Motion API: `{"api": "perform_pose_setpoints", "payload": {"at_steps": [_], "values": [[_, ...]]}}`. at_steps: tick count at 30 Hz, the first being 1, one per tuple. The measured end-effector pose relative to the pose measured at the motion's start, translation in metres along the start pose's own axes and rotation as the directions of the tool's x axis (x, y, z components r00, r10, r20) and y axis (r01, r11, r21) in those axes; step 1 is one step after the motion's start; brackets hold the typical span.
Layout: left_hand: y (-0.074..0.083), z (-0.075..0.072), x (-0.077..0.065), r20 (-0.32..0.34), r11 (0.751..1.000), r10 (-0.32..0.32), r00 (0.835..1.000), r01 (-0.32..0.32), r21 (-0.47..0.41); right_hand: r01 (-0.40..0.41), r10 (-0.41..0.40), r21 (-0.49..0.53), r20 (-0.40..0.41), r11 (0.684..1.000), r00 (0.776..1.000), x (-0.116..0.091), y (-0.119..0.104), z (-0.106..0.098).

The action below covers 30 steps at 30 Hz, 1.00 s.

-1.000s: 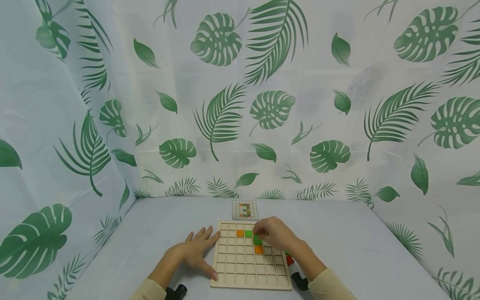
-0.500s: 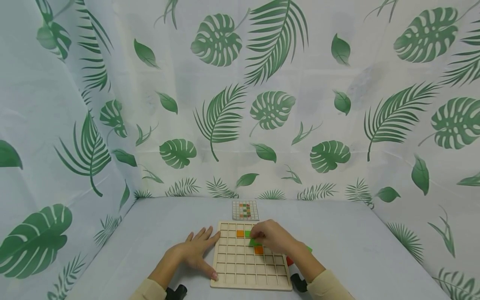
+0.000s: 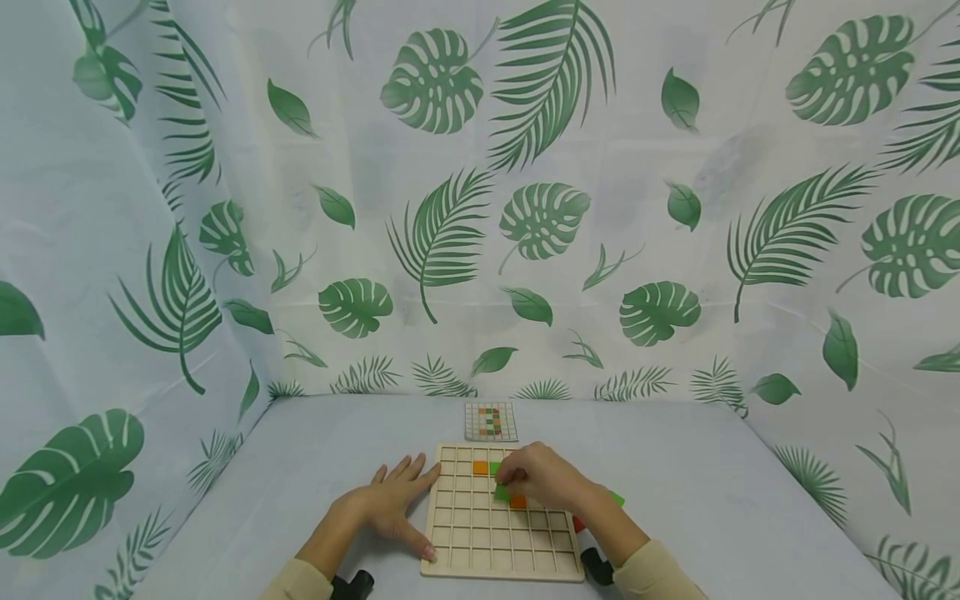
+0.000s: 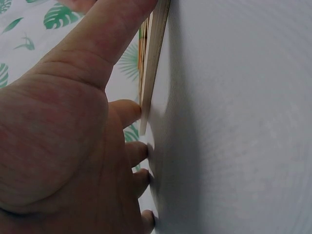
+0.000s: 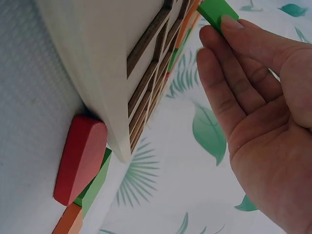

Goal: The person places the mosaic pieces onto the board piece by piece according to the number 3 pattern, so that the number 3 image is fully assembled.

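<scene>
A pale wooden grid board (image 3: 471, 560) lies on the table. My left hand (image 3: 390, 504) rests along its left side with spread fingers, the thumb on the near left corner. Over the board's middle, my right hand (image 3: 547, 477) pinches a green block (image 5: 218, 12) between thumb and fingers; in the right wrist view the block is tilted. An orange block (image 3: 481, 467) and a green one, partly behind the right fingers, sit in a far row. Another orange block (image 3: 517, 502) sits nearer, just right of the pinched block.
Beyond the board lies a small card (image 3: 491, 421) with a coloured grid pattern. Along the board's right side are a red block (image 5: 80, 161), a green block (image 5: 96, 185) and an orange block (image 5: 69, 222), partly hidden by the right forearm in the head view. Leaf-printed cloth surrounds the table.
My right hand has shifted slightly left and nearer, carrying the green block from behind the orange block to its left side. The left hand has stayed still.
</scene>
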State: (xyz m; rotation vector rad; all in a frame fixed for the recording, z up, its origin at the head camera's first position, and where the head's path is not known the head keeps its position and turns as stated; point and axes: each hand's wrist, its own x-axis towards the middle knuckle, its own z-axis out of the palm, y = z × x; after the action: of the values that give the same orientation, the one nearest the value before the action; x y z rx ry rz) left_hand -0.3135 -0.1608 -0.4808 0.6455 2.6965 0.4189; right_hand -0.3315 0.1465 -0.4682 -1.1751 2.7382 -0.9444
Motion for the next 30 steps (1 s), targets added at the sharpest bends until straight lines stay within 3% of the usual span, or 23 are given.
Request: {"api": "perform_pose_setpoints", "payload": {"at_steps": [18,30], "values": [[0.0005,-0.0002,-0.0013,-0.009,1.000,0.005,1.000,-0.005,0.009,-0.003,0.002,0.017,0.038,1.000,0.999,-0.0020,-0.0022,0.0025],[-0.0023,0.0026,0.0036,0.000,1.000,-0.021,1.000,0.021,0.015,-0.029,0.034,-0.059,0.077,0.998,0.996,-0.0012,-0.0005,0.0047]]}}
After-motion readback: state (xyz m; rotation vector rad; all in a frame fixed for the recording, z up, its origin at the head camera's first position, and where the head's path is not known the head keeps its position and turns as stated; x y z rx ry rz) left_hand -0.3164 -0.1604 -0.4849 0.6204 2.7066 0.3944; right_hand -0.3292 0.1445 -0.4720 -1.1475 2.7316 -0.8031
